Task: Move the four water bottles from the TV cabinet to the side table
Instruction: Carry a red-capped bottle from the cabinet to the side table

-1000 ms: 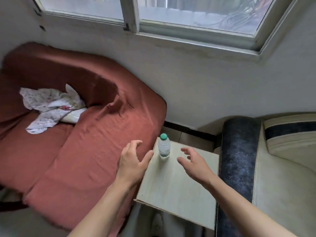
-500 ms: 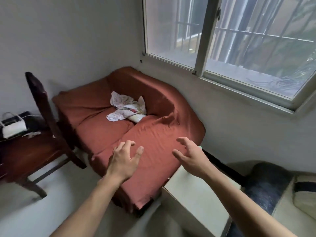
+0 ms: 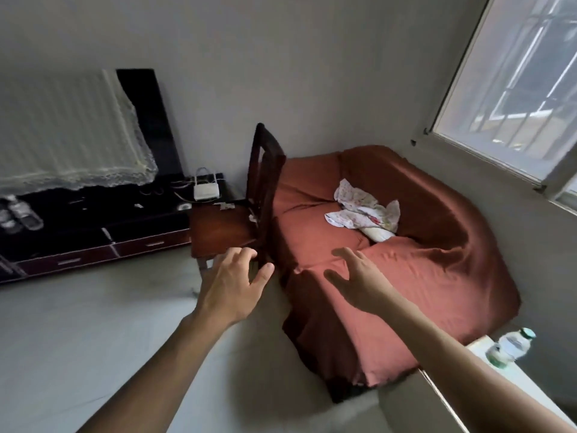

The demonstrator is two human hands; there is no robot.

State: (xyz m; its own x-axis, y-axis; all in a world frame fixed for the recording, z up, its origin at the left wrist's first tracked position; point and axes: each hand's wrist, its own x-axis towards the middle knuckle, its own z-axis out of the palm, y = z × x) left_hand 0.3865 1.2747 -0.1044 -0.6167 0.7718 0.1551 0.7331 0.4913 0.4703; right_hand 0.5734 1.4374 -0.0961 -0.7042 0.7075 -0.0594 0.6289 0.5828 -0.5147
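Bottles: 1 clear plastic water bottle (image 3: 513, 344) w/ green cap stands upright on the white side table (image 3: 512, 379), bottom right, just beside the red-covered sofa (image 3: 406, 276). Blurred; a greenish blob next to its base may be reflection or label, can't tell. More bottles (image 3: 22, 212) sit on the dark TV cabinet (image 3: 93, 242) far left, under the lace-draped TV (image 3: 62, 132). I make out 2 clear ones, maybe more off the frame edge, too blurred to count. Well apart from both hands.

Hands: left hand (image 3: 231, 289) and right hand (image 3: 359, 285) both out in front, mid-air, empty. Fingers loosely spread, slightly curled, nothing gripped on either. Left hand overlaps the wooden chair (image 3: 262, 189) in view; contact or not, can't tell.

Judgement on handling: small PET bottles, look full or near full → light-to-moderate weight, one per hand is easy. Walls thin, will dent under hard squeeze, so wrap grip round mid-body at the label, not a pinch at the neck. Smooth plastic, could be slick if wet; label zone gives more friction. Not fragile, caps look on, so spill risk low. Top-heavy-ish on a narrow base → set down square on the table, leave a gap to the one already standing so it doesn't get knocked over.

Progress guess: at least 1 delivered, rest pending on cabinet. Next reach goes left, past the chair and the white router (image 3: 206, 190) on the cabinet end; keep clear of its cables.
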